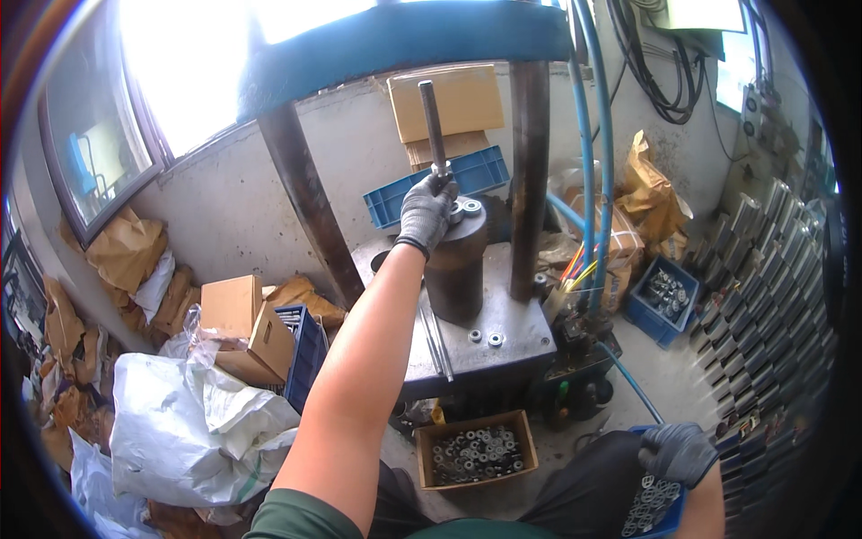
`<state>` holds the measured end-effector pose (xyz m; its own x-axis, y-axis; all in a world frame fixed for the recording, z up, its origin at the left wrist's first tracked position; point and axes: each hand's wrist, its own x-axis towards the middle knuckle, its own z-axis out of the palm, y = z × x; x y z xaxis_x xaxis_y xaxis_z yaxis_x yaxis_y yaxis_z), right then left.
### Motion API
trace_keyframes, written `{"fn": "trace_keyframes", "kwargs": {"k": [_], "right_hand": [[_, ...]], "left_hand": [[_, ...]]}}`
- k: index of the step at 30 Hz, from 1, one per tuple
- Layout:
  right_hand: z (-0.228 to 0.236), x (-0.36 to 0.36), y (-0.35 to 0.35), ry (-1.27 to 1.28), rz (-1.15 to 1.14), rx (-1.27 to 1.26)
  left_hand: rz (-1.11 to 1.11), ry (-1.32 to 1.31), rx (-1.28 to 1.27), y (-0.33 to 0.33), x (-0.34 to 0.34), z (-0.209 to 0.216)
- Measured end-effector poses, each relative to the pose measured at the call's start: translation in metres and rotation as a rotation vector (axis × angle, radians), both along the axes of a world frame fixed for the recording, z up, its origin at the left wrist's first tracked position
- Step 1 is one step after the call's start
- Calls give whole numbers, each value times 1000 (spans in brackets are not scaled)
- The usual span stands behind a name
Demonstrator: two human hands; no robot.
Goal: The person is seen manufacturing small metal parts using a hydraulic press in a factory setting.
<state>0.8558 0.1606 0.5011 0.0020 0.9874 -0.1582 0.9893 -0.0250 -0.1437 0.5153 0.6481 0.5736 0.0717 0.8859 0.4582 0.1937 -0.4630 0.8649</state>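
My left hand [426,214], in a grey knitted glove, reaches out to the top of a thick dark metal cylinder [456,283]. Its fingers close around the lower end of an upright metal rod [432,121], by a pale nut-like fitting [440,168]. Ring-shaped metal pieces [471,207] lie on the cylinder top beside the hand. My gloved right hand [680,452] is low at the right, by my knee, over a blue bin of metal rings or nuts [648,505]. Its fingers curl inward; whatever they hold is hidden.
Blue press posts and crossbeam [404,45] frame the metal table [485,364], where thin rods [435,343] and two small rings lie. Below stands a cardboard box of rings [476,483]. Stacked metal tubes [763,305] line the right; a white sack [180,431] lies left.
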Motion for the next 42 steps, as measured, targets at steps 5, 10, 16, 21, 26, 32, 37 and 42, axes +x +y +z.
{"fn": "trace_keyframes", "kwargs": {"k": [5,10,16,21,26,32,37,42], "right_hand": [[-19,0,-5,-69,25,177],[-11,-6,-2,-34,-35,187],[3,-12,0,25,-75,223],[9,-16,2,-12,-78,202],[8,-16,1,-10,-91,185],[7,-14,2,2,-102,188],[10,-14,4,22,-31,242],[21,-18,11,179,-98,416]], "left_hand": [[84,121,31,-23,2,12],[95,130,21,-26,0,12],[130,247,67,-21,4,13],[149,243,96,-19,1,11],[126,207,67,-17,0,10],[98,157,-11,-26,3,13],[89,120,18,-13,-4,9],[-37,-88,-84,-30,4,20]]}}
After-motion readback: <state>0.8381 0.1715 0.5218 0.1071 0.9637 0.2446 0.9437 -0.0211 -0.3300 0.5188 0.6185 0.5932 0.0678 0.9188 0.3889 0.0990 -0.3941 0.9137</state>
